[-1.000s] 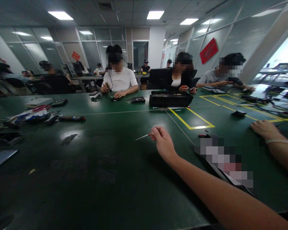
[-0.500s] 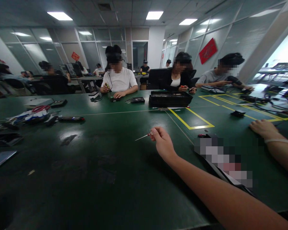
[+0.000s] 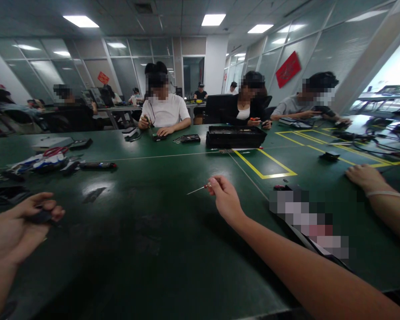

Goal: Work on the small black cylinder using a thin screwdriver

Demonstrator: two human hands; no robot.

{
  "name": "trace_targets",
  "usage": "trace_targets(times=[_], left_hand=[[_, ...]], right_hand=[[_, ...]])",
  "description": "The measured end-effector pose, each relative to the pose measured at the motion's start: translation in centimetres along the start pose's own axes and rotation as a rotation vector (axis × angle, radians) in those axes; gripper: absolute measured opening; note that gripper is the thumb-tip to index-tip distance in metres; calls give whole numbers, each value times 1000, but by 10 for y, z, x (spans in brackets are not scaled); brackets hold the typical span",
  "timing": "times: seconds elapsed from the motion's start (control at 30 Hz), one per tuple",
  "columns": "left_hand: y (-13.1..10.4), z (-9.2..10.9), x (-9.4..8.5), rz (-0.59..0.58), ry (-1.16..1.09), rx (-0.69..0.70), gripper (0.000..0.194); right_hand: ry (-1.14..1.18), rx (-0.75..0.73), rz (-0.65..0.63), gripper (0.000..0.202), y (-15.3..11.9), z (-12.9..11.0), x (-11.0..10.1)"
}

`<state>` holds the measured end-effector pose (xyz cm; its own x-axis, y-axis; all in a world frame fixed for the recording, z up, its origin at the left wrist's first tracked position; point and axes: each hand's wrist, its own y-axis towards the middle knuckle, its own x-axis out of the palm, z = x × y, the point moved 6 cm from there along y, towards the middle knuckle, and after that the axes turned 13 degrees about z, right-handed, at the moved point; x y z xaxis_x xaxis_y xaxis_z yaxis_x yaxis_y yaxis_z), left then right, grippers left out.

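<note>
My right hand (image 3: 226, 198) is closed on the handle of a small screwdriver (image 3: 196, 190), above the green tabletop (image 3: 120, 249). Its thin shaft points left and slightly down. At the left edge, my left hand (image 3: 23, 222) has come in with its fingers curled round a dark object (image 3: 40, 216). Most of that object is hidden by the fingers, so its kind does not show. Behind the left hand lies a black open case or tray (image 3: 6, 194), partly covered by the hand.
Ahead on the left lie a dark pen-shaped tool (image 3: 98, 166) and a pile of gloves (image 3: 48, 161). A long black housing (image 3: 236, 137) stands across the table. Another person's hand (image 3: 365, 178) rests at the right, near a black tray (image 3: 296, 231) with blurred contents. Several people sit opposite.
My left hand has entered from the left with a dark object in its fingers. The right hand and screwdriver have stayed almost still.
</note>
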<state>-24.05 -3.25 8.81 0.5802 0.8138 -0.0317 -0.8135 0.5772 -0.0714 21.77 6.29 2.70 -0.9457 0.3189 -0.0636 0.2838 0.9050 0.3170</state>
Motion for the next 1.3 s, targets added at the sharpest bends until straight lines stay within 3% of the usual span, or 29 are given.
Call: trace_targets(times=[0.1,0.2,0.3,0.4,0.5,0.57,0.7,0.83,1.0,1.13,1.3], left_hand=[[-23,-10,49,-206,-133,-119,31],[-55,-14,99,-410,-138,-130,38],[-90,-21,144,-590,-100,-106,34],[-125,-31,178,-735,58,150,32],[-154,-52,200,-760,395,529,55],[-163,-66,207,-753,503,681,56],[-157,-84,209,-804,561,723,42],[-137,-79,201,-753,528,788,32],[-125,-75,197,-698,434,769,42],[-126,-74,197,-669,433,753,42],[-135,-72,199,-733,387,757,40]], right_hand=[[2,2,11,29,0,1,0],[19,-12,24,31,0,-2,-1],[-2,-24,21,30,-1,-6,-3],[-43,-33,-1,28,-2,-8,-3],[-86,-41,-25,25,-4,-8,-1],[-96,-36,-35,27,-6,-7,0],[-108,-8,-36,31,-8,-9,0],[-91,-57,-20,32,-9,-15,-2],[38,-92,-31,28,-14,-21,-2],[60,-84,-72,27,-17,-22,2],[-1,-60,-120,27,-18,-17,8]])
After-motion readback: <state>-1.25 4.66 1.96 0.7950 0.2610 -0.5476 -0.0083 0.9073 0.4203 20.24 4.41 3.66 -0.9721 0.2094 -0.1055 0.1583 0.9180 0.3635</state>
